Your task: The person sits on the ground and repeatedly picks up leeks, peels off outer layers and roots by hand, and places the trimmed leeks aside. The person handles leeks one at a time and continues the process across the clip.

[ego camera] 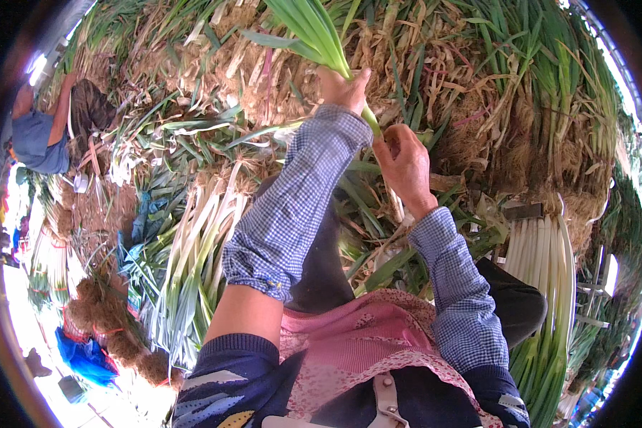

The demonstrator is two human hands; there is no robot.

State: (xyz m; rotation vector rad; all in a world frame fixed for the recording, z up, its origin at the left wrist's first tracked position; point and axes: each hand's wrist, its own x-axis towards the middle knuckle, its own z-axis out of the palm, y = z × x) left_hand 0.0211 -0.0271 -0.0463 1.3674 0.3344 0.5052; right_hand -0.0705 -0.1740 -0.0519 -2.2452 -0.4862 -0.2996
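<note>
A green leafy stalk, seemingly a leek (372, 119), runs from the top centre down between my hands. My left hand (345, 92) is closed around it just below the spread of green leaves. The fingers of my right hand (405, 165) pinch its lower part; what lies under those fingers is hidden. Loose leaves and peelings lie below and around my hands. To the left of my left forearm lies a pile of leeks with pale stems (206, 214). Cleaned leeks with white stems (537, 246) stand lined up at the right.
A large heap of untrimmed leeks with dry leaves and roots (492, 134) spans the far side. Another person (43, 139) sits at the upper left. Tied bundles with root ends (123, 345) and a blue plastic bag (85, 356) lie at the lower left.
</note>
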